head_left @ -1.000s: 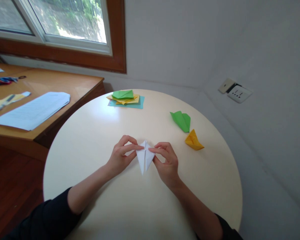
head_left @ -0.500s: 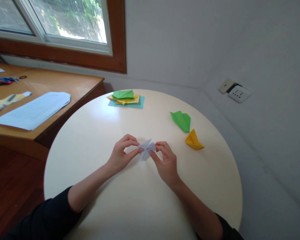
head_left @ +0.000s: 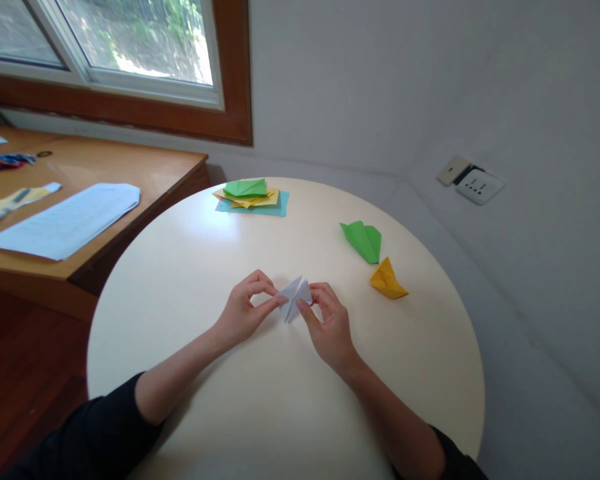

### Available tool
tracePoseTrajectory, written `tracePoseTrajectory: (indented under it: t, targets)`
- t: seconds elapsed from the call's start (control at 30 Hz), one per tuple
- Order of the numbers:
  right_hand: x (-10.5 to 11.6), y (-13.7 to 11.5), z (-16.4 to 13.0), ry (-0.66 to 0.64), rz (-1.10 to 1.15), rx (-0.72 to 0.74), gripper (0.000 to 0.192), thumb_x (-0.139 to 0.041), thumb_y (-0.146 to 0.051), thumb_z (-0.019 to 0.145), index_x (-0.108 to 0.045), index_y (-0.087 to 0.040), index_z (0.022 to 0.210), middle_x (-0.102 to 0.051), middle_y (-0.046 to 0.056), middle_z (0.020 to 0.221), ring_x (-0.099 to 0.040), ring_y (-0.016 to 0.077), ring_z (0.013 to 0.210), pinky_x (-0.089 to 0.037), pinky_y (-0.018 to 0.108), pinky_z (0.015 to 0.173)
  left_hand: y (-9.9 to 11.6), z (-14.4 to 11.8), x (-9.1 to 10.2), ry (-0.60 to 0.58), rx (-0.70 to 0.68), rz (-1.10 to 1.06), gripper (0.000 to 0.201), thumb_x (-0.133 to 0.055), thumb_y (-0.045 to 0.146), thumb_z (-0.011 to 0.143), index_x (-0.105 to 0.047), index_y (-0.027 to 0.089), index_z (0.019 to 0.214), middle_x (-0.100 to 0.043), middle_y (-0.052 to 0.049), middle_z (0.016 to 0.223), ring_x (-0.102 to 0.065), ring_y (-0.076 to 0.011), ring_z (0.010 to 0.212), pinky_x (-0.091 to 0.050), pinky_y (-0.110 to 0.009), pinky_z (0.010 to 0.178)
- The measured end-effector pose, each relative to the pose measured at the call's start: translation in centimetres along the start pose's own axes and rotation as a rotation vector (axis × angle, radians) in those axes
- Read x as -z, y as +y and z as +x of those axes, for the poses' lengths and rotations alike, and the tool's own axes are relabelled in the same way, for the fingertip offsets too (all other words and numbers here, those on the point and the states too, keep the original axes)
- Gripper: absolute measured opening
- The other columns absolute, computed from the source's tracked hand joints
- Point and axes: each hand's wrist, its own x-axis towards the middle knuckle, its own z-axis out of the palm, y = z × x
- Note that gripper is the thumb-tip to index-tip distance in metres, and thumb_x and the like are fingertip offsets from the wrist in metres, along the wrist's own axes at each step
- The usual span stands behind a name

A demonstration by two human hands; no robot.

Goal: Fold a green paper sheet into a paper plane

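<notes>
A small piece of folded white paper (head_left: 294, 300), with pointed flaps and a narrow gap down its middle, is held between my two hands over the round table. My left hand (head_left: 247, 307) pinches its left side between thumb and fingers. On the right side, my right hand (head_left: 330, 323) grips it the same way, thumb toward me and fingers behind. Parts of the paper are hidden by my fingertips. To the right lie a folded yellow paper boat (head_left: 388, 280) and a green paper plane (head_left: 364, 241).
At the far edge of the white round table (head_left: 220, 413) rests a stack of coloured papers (head_left: 250, 197). A wooden desk (head_left: 165, 157) at the left bears white sheets (head_left: 70, 223) and scissors (head_left: 13, 160). A wall with a socket (head_left: 479, 185) stands at the right.
The white paper's two halves have drawn closer together, so its middle gap is narrower. My right hand has shifted slightly left; my left hand has hardly moved.
</notes>
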Motion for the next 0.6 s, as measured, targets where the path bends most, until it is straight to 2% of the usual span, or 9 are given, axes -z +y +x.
tracePoseTrajectory:
  t: [0.33, 0.47, 0.6]
  targets:
    - [0.14, -0.40, -0.08, -0.044, -0.012, 0.024, 0.012, -0.052, -0.025, 0.082, -0.054, -0.019, 0.071, -0.054, 0.004, 0.080, -0.052, 0.0155, 0.076, -0.043, 0.029, 0.068, 0.47, -0.20, -0.06, -0.048, 0.049, 0.004, 0.017, -0.064, 0.029, 0.076, -0.062, 0.015, 0.065, -0.054, -0.003, 0.071, -0.053, -0.0136, 0.070, -0.042, -0.027, 0.068]
    - [0.09, -0.34, -0.16, -0.041, 0.046, -0.030, 0.015, -0.053, -0.027, 0.082, -0.055, -0.018, 0.070, -0.054, 0.004, 0.080, -0.052, 0.0157, 0.076, -0.044, 0.030, 0.070, 0.27, -0.13, -0.11, -0.080, 0.145, -0.097, 0.018, -0.065, 0.032, 0.075, -0.065, 0.015, 0.069, -0.055, -0.003, 0.073, -0.054, -0.0134, 0.071, -0.043, -0.027, 0.069]
    - [-0.13, 0.06, -0.31, -0.039, 0.147, -0.085, 0.015, -0.056, -0.028, 0.081, -0.059, -0.018, 0.071, -0.055, 0.003, 0.079, -0.054, 0.0152, 0.076, -0.046, 0.029, 0.070, 0.49, -0.10, -0.39, -0.162, 0.265, -0.232, 0.025, -0.067, 0.038, 0.071, -0.067, 0.013, 0.075, -0.060, -0.007, 0.083, -0.057, -0.0172, 0.081, -0.044, -0.030, 0.075]
